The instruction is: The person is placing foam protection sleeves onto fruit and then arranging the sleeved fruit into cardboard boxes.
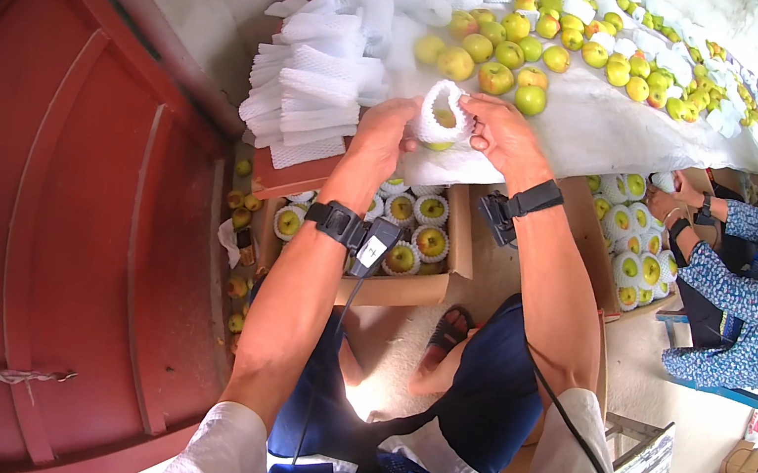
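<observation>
Over the near edge of the table, my left hand (388, 135) and my right hand (505, 140) pinch a white foam net sleeve (432, 130) from either side. The sleeve's upper rim is stretched into an open loop. Inside it sits a yellow-green apple (439, 145), whose lower end pokes out below. Just beyond my hands, loose apples (496, 79) lie on a white sheet (581, 110). A stack of flat foam sleeves (313, 90) is piled to the left of my left hand.
Below my forearms stands a cardboard box (410, 290) of sleeved apples. At the right a seated person (751, 289) handles fruit over another box (615, 291). A red door (78, 236) fills the left side. A wooden chair (645, 472) stands at lower right.
</observation>
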